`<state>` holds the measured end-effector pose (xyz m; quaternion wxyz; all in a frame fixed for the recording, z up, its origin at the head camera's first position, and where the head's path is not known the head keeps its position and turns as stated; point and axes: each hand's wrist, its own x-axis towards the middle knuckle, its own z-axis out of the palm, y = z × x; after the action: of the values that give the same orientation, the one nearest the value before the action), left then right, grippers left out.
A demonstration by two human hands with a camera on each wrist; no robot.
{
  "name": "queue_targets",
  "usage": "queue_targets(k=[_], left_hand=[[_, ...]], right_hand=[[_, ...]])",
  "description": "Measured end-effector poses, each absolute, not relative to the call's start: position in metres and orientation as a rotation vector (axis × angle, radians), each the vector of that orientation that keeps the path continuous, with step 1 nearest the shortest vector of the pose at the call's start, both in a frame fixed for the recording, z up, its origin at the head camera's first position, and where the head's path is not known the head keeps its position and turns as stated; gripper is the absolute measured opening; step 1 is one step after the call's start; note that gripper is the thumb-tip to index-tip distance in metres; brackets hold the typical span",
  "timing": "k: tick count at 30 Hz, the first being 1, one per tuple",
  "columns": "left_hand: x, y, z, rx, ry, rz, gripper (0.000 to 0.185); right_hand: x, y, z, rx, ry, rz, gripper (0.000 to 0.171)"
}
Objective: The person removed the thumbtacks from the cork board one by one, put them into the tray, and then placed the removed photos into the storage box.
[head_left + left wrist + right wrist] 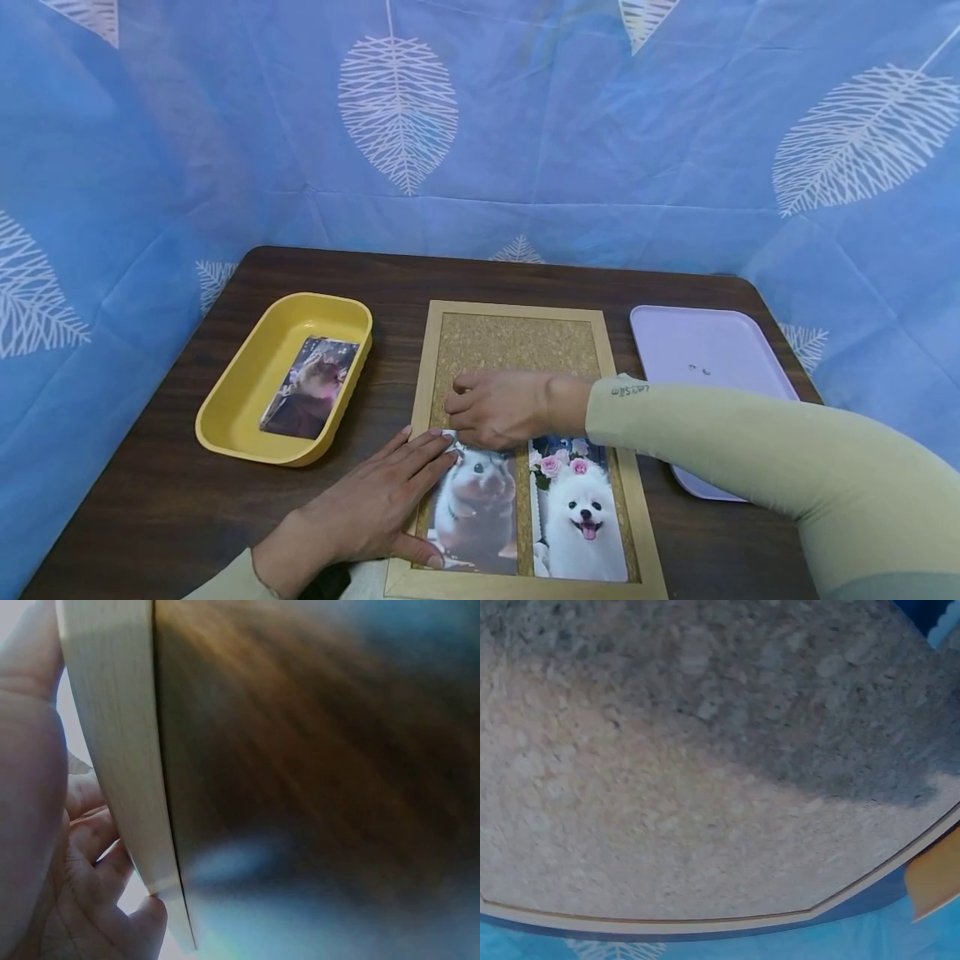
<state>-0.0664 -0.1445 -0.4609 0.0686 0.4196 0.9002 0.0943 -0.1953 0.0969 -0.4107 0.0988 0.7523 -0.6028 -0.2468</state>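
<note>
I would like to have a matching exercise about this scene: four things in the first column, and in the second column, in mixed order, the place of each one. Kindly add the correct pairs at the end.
Column 1
1. Yellow tray
2. White dog picture
3. Lilac tray
4. Left hand

Column 2
A. On the lower right part of the cork board
B. Touching the grey animal picture
C. On the table, left of the board, with a picture card inside
D. On the table, right of the board

Right pairs: 1-C, 2-A, 3-D, 4-B

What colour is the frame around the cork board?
The frame is light tan, clearest in the head view.
</note>
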Motion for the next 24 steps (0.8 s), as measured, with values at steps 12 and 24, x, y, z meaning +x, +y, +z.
queue_targets(k=[12, 24], left_hand=[[-0.0645, -0.145, -0.4592, 1.273, 2.723, 0.294, 0.112], [-0.0654, -0.1438, -0.4572, 1.255, 2.701, 0.269, 0.112]], right_hand=[[-0.1896, 0.0932, -0.4058, 2.22, -1.813, -0.815, 0.037], [-0.1889, 0.0946, -0.406, 2.221, -1.877, -0.804, 0.036]])
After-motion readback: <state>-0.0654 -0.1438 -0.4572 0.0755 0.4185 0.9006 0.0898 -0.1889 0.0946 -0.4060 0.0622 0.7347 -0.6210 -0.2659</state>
